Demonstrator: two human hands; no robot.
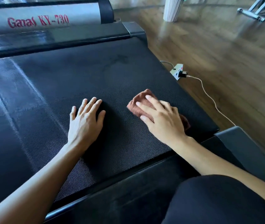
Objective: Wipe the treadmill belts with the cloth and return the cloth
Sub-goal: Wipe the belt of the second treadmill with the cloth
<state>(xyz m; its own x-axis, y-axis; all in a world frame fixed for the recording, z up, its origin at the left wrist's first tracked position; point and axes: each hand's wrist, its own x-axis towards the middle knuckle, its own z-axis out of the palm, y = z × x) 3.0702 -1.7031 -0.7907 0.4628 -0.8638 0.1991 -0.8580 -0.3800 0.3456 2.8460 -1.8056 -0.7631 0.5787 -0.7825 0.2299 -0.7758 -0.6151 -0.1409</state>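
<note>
A person crouched at the side of a treadmill works on its black textured belt [96, 70], below the silver motor cover [47, 16] lettered in red with what reads as "KY-730". Pale streaks cross the belt at far left and a faint dark smudge shows farther up near the cover, so the wiping looks to be in progress rather than finished.

The left hand [84, 122] lies flat on the belt, palm down, fingers straight and slightly spread, holding nothing; it appears to brace the person. Just to its right, apart from it, the reddish-brown cloth [142, 102] sits bunched on the belt near the belt's right edge. The right hand [162, 118] presses down on top of the cloth with fingers extended and fanned out, not curled round it, covering most of it.

Beyond the belt's edge, a white power strip [177, 71] with a plug in it and a pale cable [209, 96] lie on the wooden floor [225, 46].

Only this one belt is in view, so what the other belts need cannot be judged. Returning the cloth is not yet done, and the place it belongs is out of sight.
</note>
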